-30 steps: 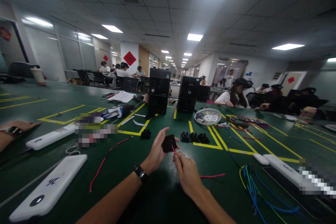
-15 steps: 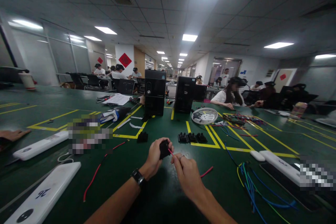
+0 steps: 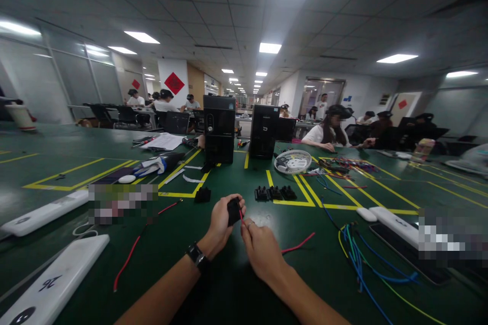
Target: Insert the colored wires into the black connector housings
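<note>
My left hand (image 3: 221,218), with a dark watch on its wrist, is closed round a small black plastic block (image 3: 234,211) above the table. My right hand (image 3: 261,246) pinches a red wire (image 3: 241,217) whose upper end meets the block; whether it sits inside cannot be made out. More of a red wire (image 3: 299,244) sticks out to the right from under that hand. Several similar black blocks (image 3: 275,193) stand in a row beyond my hands, and a single black block (image 3: 203,194) lies to the left of them. Another red wire (image 3: 129,259) lies on the left.
The green table (image 3: 160,284) carries yellow tape lines. Blue, green and yellow wires (image 3: 360,259) lie at right. Two black computer towers (image 3: 219,132) stand ahead, beside a white basket (image 3: 293,162). White numbered devices (image 3: 57,279) lie at left. A person (image 3: 330,134) sits across at right.
The view has shifted a little to the right. My right hand has dropped slightly, and more red wire shows between its fingers and the block. Both hands keep their hold.
</note>
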Motion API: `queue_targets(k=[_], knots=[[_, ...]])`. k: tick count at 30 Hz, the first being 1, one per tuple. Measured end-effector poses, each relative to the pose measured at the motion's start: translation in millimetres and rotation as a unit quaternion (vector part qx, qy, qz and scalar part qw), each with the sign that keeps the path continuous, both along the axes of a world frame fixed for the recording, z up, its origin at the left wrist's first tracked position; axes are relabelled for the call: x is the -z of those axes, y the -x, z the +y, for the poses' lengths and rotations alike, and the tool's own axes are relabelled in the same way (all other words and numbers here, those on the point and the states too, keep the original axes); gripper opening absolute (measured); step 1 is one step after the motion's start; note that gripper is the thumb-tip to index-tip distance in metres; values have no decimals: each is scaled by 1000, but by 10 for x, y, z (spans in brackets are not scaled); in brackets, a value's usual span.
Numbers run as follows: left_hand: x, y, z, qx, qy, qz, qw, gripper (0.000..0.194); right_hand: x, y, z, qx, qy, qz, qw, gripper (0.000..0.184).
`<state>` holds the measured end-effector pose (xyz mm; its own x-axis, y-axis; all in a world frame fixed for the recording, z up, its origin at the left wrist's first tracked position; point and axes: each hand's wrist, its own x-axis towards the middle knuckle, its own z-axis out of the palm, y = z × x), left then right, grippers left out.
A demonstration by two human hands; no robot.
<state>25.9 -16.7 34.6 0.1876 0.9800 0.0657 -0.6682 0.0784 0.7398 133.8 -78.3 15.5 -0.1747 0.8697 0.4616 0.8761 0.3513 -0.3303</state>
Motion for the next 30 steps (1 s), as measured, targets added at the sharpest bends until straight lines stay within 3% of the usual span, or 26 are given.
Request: queue_targets(k=[5, 8, 13, 19, 25, 30], knots=[[51, 11, 9, 24, 1, -13, 1000, 17, 17, 83, -45, 0, -9, -28, 1000, 26], [21, 49, 9, 49, 25, -33, 998, 17, -13, 1, -24, -4, -15, -18, 1000, 28], [-52, 54, -8, 34, 35, -28, 998, 18, -46, -127, 20, -19, 8, 23, 1000, 30], [19, 6, 5, -29, -35, 37, 998, 21, -30, -66, 29, -61, 61, 112, 990, 27], [152, -11, 41, -18, -98, 100, 990, 28, -72, -84, 93, -77, 122, 268, 953, 30], [59, 12, 24, -46, -139, 93, 985, 27, -213, -96, 22, -63, 80, 273, 957, 34]])
